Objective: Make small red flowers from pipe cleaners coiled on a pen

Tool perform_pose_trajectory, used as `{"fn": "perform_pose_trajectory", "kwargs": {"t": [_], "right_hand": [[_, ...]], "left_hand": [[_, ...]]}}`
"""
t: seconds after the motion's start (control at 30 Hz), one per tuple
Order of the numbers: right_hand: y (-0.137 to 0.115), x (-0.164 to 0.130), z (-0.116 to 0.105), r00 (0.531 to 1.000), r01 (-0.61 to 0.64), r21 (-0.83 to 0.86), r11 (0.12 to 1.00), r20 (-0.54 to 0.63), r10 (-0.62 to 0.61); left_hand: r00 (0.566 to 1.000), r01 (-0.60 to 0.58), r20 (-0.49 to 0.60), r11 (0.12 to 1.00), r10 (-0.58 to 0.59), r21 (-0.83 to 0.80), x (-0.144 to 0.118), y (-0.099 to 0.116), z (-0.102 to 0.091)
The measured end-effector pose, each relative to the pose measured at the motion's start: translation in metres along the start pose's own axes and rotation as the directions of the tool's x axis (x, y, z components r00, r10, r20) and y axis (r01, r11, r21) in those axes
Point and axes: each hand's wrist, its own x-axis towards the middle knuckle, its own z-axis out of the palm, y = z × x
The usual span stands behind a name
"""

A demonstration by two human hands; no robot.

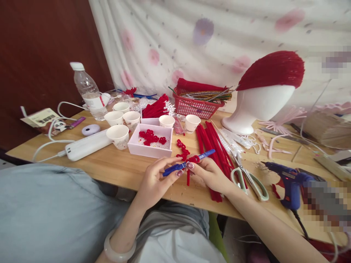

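Observation:
Between my two hands a blue pen [174, 169] lies slantwise, its right end tilted up. My left hand [157, 179] is closed on the pen's left part with thumb and fingers. A red pipe cleaner [194, 159] is wound around the pen, and its loose end hangs below. My right hand [210, 173] pinches the pipe cleaner against the pen. Just beyond my fingers lie small red looped pieces [181, 148]. Long red pipe cleaners [216, 146] lie beside my right hand, and scissors [248, 175] with pale green handles rest by my right forearm.
A white box [149, 150] holds pearls and red flower shapes. Paper cups [117, 136] stand around it. A red basket [196, 107] is behind. To the right are a white mannequin head [256, 104] and a blue glue gun [290, 182]; a bottle [89, 91] and power strip [89, 144] are left.

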Motion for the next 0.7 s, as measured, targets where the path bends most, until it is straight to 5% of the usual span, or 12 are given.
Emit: {"fn": "perform_pose_trajectory", "kwargs": {"t": [0.2, 0.43, 0.7], "right_hand": [[0.006, -0.004, 0.004, 0.998, -0.053, -0.185, 0.981, -0.049, 0.044], [0.011, -0.004, 0.004, 0.985, -0.158, -0.012, 0.987, 0.070, 0.158], [0.005, -0.003, -0.007, 0.991, -0.131, -0.088, 0.987, 0.015, 0.133]], "left_hand": [[0.990, -0.136, 0.020, 0.935, 0.137, 0.327, -0.003, 0.005, 0.007], [0.945, -0.309, 0.055, 0.827, 0.322, 0.471, -0.002, 0.002, 0.011], [0.983, -0.175, 0.016, 0.898, 0.185, 0.404, -0.004, 0.006, 0.012]]}}
